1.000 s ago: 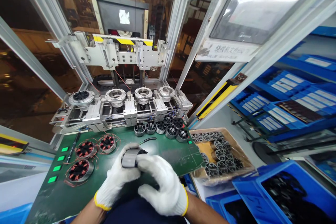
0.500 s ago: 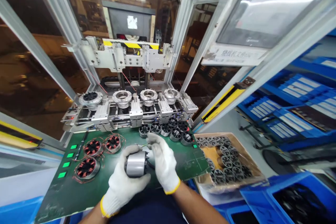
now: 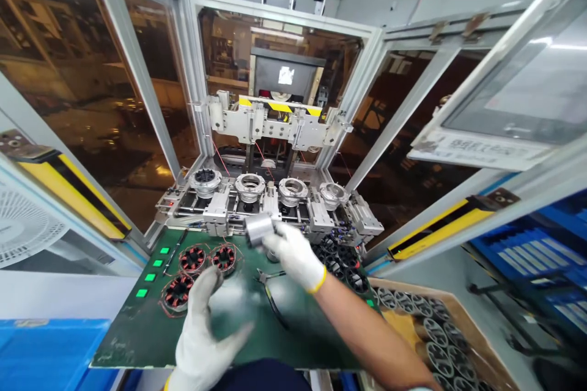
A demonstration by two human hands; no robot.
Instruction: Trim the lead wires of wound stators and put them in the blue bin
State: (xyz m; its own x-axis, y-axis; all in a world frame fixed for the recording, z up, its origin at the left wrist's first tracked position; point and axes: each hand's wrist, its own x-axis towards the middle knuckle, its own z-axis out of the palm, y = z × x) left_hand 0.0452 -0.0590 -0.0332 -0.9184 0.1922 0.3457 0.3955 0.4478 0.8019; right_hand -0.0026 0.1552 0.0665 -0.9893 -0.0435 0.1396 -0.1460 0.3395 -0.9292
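My right hand point(image 3: 293, 253), in a white glove, is stretched forward and grips a grey metal stator core point(image 3: 258, 229), holding it just in front of the machine's row of round nests point(image 3: 250, 183). My left hand point(image 3: 206, 324), also gloved, hangs open and blurred above the green work board point(image 3: 137, 330), holding nothing. Three wound stators with red coils point(image 3: 192, 258) lie on the board to the left of my left hand. A pair of black-handled pliers point(image 3: 270, 287) lies on the board below my right wrist.
The machine fixture has several nests point(image 3: 332, 192) behind aluminium-framed guard panels. Empty stator cores point(image 3: 342, 259) stand at the board's far right. A cardboard box of more cores point(image 3: 435, 348) sits at the right. Green lit buttons point(image 3: 150, 277) line the board's left edge. Yellow light-curtain bars point(image 3: 440, 229) flank the opening.
The core passed from my left hand to my right, which reached forward toward the nests. My left hand opened and dropped back. The pliers now lie on the board. The view tilted up.
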